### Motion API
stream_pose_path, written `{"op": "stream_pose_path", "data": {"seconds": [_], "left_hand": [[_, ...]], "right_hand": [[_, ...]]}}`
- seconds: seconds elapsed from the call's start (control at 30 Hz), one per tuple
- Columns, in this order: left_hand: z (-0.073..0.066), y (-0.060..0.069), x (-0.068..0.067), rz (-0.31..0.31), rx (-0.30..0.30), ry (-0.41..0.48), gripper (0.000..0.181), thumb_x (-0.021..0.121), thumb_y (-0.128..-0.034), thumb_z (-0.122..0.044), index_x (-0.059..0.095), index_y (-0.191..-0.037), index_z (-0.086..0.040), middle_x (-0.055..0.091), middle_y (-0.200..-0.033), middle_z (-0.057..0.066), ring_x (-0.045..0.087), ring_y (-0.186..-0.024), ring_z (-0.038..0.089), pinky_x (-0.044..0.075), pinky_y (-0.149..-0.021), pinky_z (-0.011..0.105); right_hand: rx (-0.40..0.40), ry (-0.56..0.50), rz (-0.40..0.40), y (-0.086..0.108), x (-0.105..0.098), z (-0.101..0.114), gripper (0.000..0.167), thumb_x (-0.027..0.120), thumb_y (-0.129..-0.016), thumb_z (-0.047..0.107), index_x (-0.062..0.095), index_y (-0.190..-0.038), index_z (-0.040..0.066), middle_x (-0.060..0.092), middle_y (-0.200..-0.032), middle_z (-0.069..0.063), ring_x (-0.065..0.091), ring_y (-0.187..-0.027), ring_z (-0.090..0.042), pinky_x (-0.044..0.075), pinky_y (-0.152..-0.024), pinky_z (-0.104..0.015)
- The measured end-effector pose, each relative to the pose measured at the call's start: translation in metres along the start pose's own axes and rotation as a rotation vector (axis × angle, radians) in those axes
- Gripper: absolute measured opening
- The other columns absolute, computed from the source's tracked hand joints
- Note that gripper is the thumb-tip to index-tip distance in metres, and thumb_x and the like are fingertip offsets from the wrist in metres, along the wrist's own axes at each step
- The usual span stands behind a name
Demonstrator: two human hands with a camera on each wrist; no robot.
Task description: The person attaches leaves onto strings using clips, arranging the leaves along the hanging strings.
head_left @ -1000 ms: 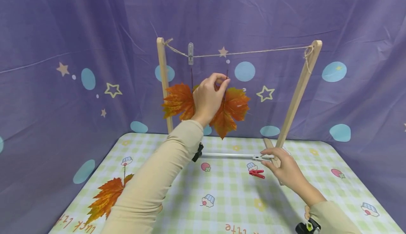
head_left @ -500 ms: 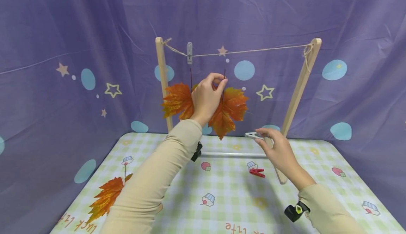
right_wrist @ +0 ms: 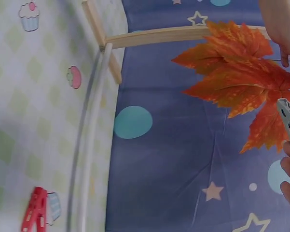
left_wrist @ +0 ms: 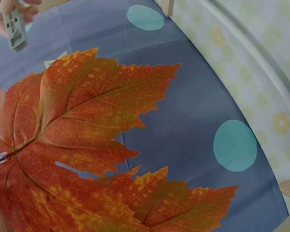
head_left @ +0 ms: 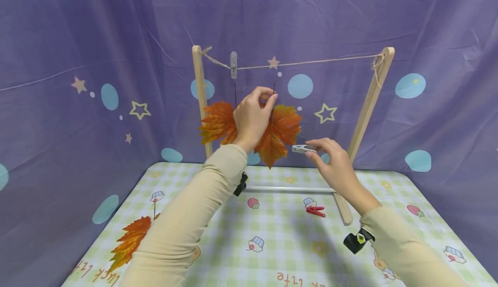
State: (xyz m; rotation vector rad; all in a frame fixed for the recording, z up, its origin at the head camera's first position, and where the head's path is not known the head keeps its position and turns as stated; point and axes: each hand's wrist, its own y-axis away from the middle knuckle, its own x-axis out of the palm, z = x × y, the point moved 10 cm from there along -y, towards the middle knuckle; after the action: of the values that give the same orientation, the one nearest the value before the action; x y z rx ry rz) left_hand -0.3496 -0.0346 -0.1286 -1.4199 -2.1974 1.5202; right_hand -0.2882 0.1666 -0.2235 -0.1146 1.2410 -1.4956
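Note:
My left hand [head_left: 253, 116] pinches the thin dark stem of an orange maple leaf [head_left: 274, 138] between thumb and fingers, just below the string [head_left: 311, 63]. Behind that hand, another orange leaf [head_left: 218, 122] hangs below a grey clothespin [head_left: 233, 65] that is clipped on the string. To the right and lower, my right hand [head_left: 336, 166] pinches a grey clothespin [head_left: 302, 148], whose tip points left toward the held leaf. The left wrist view shows the held leaf [left_wrist: 87, 106] close up, with the right hand's clothespin [left_wrist: 15, 31] at the upper left.
A wooden post [head_left: 367, 105] stands at each end of the string, and a white rod [head_left: 289, 189] runs low between them. On the checkered tabletop [head_left: 288, 239] lie a red clothespin [head_left: 315, 211] at centre right and a third leaf [head_left: 131, 239] at left, partly behind the left sleeve.
My right hand has risen and moved left with its grey clothespin, from near the rod to beside the held leaf. My left hand and its leaf have shifted slightly left.

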Motion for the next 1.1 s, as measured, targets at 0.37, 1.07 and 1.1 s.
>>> {"op": "stream_pose_path", "data": {"seconds": [0.37, 1.07, 1.1], "left_hand": [[0.004, -0.001, 0.001, 0.013, -0.030, 0.013, 0.022, 0.065, -0.0966, -0.039, 0.072, -0.108, -0.023, 0.072, -0.095, -0.010, 0.055, -0.067, 0.008, 0.042, -0.060, 0.029], [0.008, -0.008, -0.003, 0.002, -0.050, -0.027, 0.027, 0.061, -0.0970, -0.046, 0.072, -0.107, -0.023, 0.073, -0.095, -0.010, 0.060, -0.071, 0.010, 0.043, -0.065, 0.031], [0.008, -0.008, -0.002, 0.003, -0.054, -0.030, 0.027, 0.061, -0.0970, -0.046, 0.073, -0.107, -0.024, 0.073, -0.095, -0.011, 0.061, -0.073, 0.010, 0.044, -0.066, 0.031]], "right_hand": [[0.103, -0.119, -0.034, -0.032, -0.012, 0.003, 0.034, 0.073, -0.090, 0.008, 0.067, -0.123, 0.002, 0.064, -0.113, -0.015, 0.055, -0.106, -0.028, 0.043, -0.091, -0.046], [-0.036, 0.014, -0.113, -0.094, -0.029, 0.041, 0.034, 0.082, -0.081, 0.009, 0.073, -0.114, 0.004, 0.069, -0.109, -0.011, 0.055, -0.101, -0.025, 0.044, -0.085, -0.040], [-0.051, 0.018, -0.117, -0.097, -0.031, 0.043, 0.034, 0.082, -0.081, 0.008, 0.073, -0.113, 0.003, 0.069, -0.109, -0.011, 0.055, -0.101, -0.026, 0.043, -0.084, -0.041]]}}
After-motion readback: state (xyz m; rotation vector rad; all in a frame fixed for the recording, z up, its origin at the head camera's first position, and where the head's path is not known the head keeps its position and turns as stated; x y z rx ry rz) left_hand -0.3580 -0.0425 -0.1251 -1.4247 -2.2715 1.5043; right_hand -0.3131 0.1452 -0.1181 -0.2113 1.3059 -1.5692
